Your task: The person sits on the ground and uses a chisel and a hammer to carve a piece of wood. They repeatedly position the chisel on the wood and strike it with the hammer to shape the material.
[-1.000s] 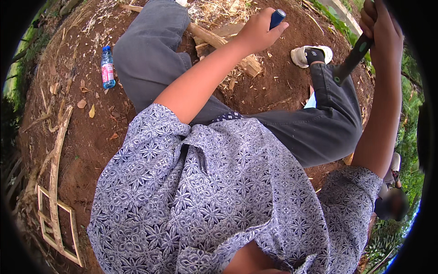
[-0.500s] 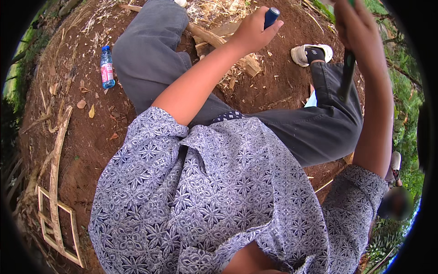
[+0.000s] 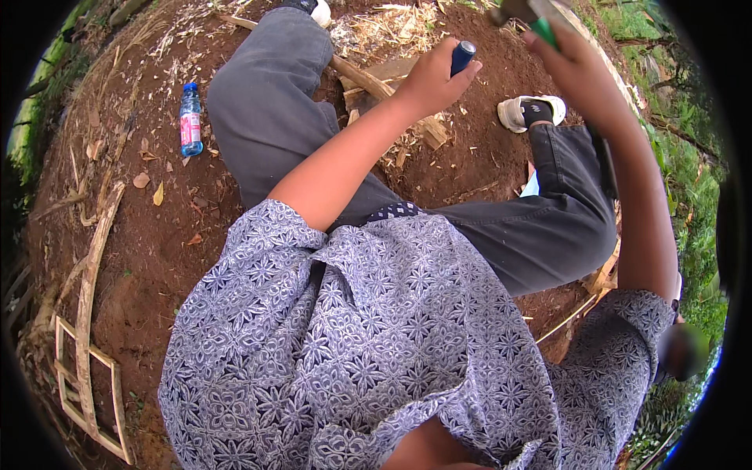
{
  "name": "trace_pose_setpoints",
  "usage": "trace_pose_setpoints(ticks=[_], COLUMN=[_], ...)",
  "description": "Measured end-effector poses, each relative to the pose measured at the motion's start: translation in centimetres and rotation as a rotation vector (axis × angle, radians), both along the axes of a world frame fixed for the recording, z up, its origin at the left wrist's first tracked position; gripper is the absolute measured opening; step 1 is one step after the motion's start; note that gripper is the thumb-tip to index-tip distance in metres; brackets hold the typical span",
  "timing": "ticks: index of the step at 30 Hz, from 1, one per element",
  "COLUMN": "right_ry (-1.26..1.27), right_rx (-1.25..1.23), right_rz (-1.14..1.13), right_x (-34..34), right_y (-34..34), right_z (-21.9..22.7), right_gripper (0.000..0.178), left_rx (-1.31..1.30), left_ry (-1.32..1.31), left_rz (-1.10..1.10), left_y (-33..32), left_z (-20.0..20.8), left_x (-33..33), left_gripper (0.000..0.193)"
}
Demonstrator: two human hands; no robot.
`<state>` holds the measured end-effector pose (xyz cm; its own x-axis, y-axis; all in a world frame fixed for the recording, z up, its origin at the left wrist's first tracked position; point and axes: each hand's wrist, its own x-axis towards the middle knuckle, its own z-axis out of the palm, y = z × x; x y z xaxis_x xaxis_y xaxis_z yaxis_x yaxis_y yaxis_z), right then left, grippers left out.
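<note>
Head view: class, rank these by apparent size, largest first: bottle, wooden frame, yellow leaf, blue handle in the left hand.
1. Wooden frame
2. Bottle
3. Blue handle in the left hand, visible part only
4. Yellow leaf

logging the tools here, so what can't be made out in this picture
Head view, blue handle: its far end, hidden by the left hand.
Head view, green-and-dark tool in the right hand: its outer end, blurred, cut off by the top edge.
Head view, pale blue item: its full outline, hidden by the trouser leg.
</note>
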<state>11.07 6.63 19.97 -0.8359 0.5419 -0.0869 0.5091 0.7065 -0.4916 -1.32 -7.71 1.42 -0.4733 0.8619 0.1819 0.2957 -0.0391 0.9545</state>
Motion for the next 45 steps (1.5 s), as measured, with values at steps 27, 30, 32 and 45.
trace_pose_setpoints(ticks=[27,30,32,45], right_ry=[-0.047,0.004,-0.083,-0.159], right_rx=[0.08,0.074,-0.008,0.043], right_rz=[0.23,0.266,0.011,0.039], right_x=[0.9,1.1,-0.5,-1.0], right_y=[-2.3,-1.7,-2.6,-2.4], right_z=[-4.3,-4.8,-1.8,-1.7], right_gripper=[0.03,0.032,0.032,0.035], left_rx=[0.05,0.02,0.04,0.082], left_ry=[-0.014,-0.006,-0.037,0.063], left_rz=[0.009,0.024,0.05,0.061], left_y=[-0.8,-1.4,-1.8,-1.9], left_z=[-0.1,-0.6,-0.7,-1.4], left_x=[-0.1,0.3,-0.2,-0.2], left_gripper=[0.036,0.035,0.035,0.03])
